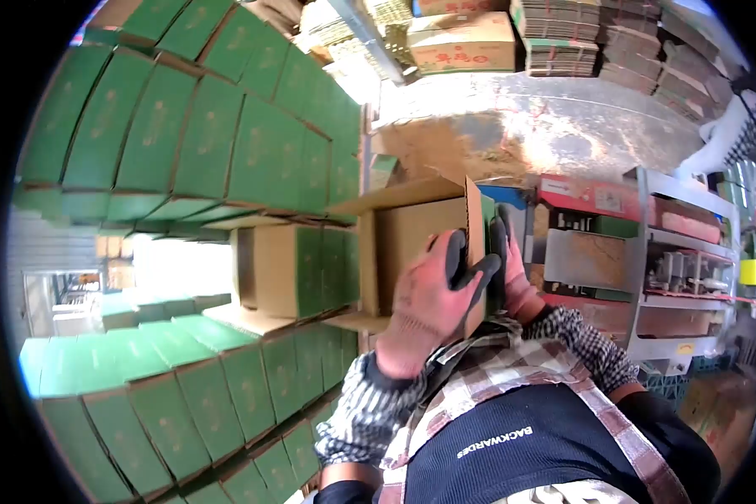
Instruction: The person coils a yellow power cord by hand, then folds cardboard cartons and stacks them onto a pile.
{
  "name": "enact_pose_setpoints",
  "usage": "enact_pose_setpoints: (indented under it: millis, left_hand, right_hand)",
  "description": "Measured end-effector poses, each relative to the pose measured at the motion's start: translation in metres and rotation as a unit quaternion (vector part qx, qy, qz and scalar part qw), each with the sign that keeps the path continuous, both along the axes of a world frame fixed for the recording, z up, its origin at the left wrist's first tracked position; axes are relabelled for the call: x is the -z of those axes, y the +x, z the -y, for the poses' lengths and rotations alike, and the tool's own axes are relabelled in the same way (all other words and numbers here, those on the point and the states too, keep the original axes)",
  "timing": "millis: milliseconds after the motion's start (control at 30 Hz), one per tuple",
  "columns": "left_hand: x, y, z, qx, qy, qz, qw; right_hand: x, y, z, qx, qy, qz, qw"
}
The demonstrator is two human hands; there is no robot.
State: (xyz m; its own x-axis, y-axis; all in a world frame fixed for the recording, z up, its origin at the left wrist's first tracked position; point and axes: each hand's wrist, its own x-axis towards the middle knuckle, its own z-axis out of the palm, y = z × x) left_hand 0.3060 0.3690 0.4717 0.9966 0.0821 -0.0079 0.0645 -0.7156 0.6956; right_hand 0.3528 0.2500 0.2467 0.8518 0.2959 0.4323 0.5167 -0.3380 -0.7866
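Note:
An open cardboard box [412,235], brown inside and green outside, stands in front of my body with its flaps spread. My left hand [433,294], in a pink glove with dark fingertips, is closed around the box's right side, its fingers at the edge of the wall. On the outer face of that same side, my right hand [514,265] presses in a matching glove; its fingers partly hide behind the wall. Left of this box, another open box [273,269] lies on its side among the green cartons, its brown interior showing.
Green cartons [210,143] are stacked high at left, with more rows [202,395] below. A metal rack [647,252] stands at right. Bundled flat cardboard [560,38] and a printed carton [462,46] sit at the back. Another person's sleeve [743,130] shows at far right.

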Motion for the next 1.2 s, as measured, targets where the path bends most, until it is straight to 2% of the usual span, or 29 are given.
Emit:
enact_pose_setpoints:
  millis: [33, 67, 100, 133, 167, 200, 233, 300, 367, 400, 467, 500, 567, 633, 700, 767, 800, 833, 867, 900, 933, 967, 1000, 1033, 1067, 1100, 1133, 1167, 1200]
  left_hand:
    - [0.045, 0.007, -0.006, 0.042, -0.017, -0.022, 0.999]
    - [0.073, 0.003, -0.016, 0.109, 0.116, -0.095, 0.983]
    - [0.097, -0.005, -0.029, 0.174, 0.251, -0.161, 0.939]
    - [0.124, -0.010, -0.044, 0.225, 0.313, -0.312, 0.868]
    - [0.145, -0.009, -0.063, 0.277, 0.294, -0.379, 0.833]
    - [0.200, -0.010, -0.090, 0.281, 0.233, -0.402, 0.839]
    - [0.221, 0.007, -0.102, 0.298, 0.262, -0.381, 0.835]
    - [0.205, 0.034, -0.091, 0.144, 0.327, -0.195, 0.913]
    - [0.279, 0.038, -0.111, -0.059, 0.115, -0.272, 0.954]
    - [0.318, 0.038, -0.120, -0.161, 0.008, -0.303, 0.939]
    - [0.364, 0.002, -0.124, -0.165, -0.223, -0.211, 0.937]
    - [0.376, -0.001, -0.119, -0.160, -0.340, -0.159, 0.913]
    - [0.313, 0.009, -0.050, -0.197, -0.369, -0.203, 0.885]
    - [0.308, 0.020, -0.004, -0.085, -0.158, -0.215, 0.960]
    - [0.360, 0.022, 0.032, -0.026, -0.446, -0.285, 0.848]
    - [0.320, 0.043, 0.002, 0.162, -0.293, -0.284, 0.899]
    - [0.274, 0.042, -0.020, 0.121, -0.288, -0.278, 0.908]
    - [0.226, 0.040, -0.042, 0.080, -0.284, -0.271, 0.916]
    - [0.130, 0.029, -0.054, -0.014, -0.064, -0.071, 0.995]
    - [0.089, 0.009, -0.094, -0.077, 0.161, 0.067, 0.982]
    - [0.051, -0.009, -0.136, -0.155, 0.307, 0.204, 0.917]
    - [0.037, -0.035, -0.179, -0.300, 0.437, 0.173, 0.830]
    - [0.024, -0.062, -0.221, -0.434, 0.529, 0.100, 0.723]
    - [0.014, -0.070, -0.239, -0.474, 0.503, -0.107, 0.715]
    - [0.007, -0.073, -0.230, -0.408, 0.498, -0.138, 0.752]
    - [0.000, -0.072, -0.221, -0.334, 0.488, -0.168, 0.789]
    - [-0.008, -0.069, -0.223, -0.338, 0.394, -0.122, 0.846]
    - [-0.037, -0.050, -0.182, -0.303, 0.328, -0.196, 0.873]
    - [-0.046, -0.050, -0.158, -0.281, 0.375, -0.191, 0.863]
  right_hand:
    - [0.021, 0.014, 0.016, 0.041, -0.030, 0.030, 0.998]
    - [0.016, 0.019, 0.021, 0.036, -0.141, -0.146, 0.979]
    - [0.007, 0.027, 0.023, 0.032, -0.240, -0.316, 0.917]
    - [0.001, 0.037, 0.031, -0.052, -0.421, -0.271, 0.864]
    - [-0.006, 0.042, 0.040, -0.135, -0.583, -0.222, 0.770]
    - [-0.017, 0.042, 0.039, -0.135, -0.577, -0.180, 0.785]
    - [-0.022, 0.058, 0.035, -0.157, -0.499, -0.278, 0.805]
    - [-0.027, 0.101, 0.018, -0.189, -0.316, -0.461, 0.807]
    - [-0.073, 0.113, -0.007, -0.067, -0.144, -0.247, 0.956]
    - [-0.065, 0.112, -0.010, -0.064, -0.232, -0.182, 0.953]
    - [-0.034, 0.094, -0.010, -0.047, -0.398, -0.057, 0.914]
    - [0.006, 0.059, 0.005, -0.064, -0.366, -0.060, 0.926]
    - [0.017, 0.004, 0.035, -0.068, -0.413, -0.137, 0.898]
    - [-0.001, -0.012, 0.040, 0.074, -0.320, -0.265, 0.907]
    - [-0.016, -0.017, 0.037, 0.002, -0.219, -0.277, 0.936]
    - [-0.046, -0.017, 0.027, -0.033, -0.131, -0.206, 0.969]
    - [-0.063, -0.015, 0.026, -0.046, -0.075, -0.197, 0.976]
    - [-0.069, -0.020, 0.034, -0.026, -0.096, -0.204, 0.974]
    - [-0.062, -0.021, 0.041, -0.003, -0.069, -0.186, 0.980]
    - [-0.051, -0.021, 0.043, 0.016, -0.037, -0.171, 0.984]
    - [-0.040, -0.023, 0.041, 0.028, 0.103, -0.281, 0.954]
    - [-0.032, -0.025, 0.035, 0.036, 0.231, -0.388, 0.891]
    - [-0.036, -0.027, 0.028, 0.016, 0.266, -0.403, 0.875]
    - [-0.041, -0.028, 0.022, 0.001, 0.297, -0.415, 0.860]
    - [-0.038, -0.032, 0.015, -0.044, 0.304, -0.386, 0.870]
    - [-0.047, -0.031, 0.010, -0.107, 0.312, -0.411, 0.850]
    - [-0.026, -0.033, 0.000, -0.124, 0.241, -0.402, 0.875]
    - [-0.021, -0.036, -0.008, -0.140, 0.247, -0.408, 0.868]
    - [-0.015, -0.039, -0.016, -0.156, 0.253, -0.415, 0.860]
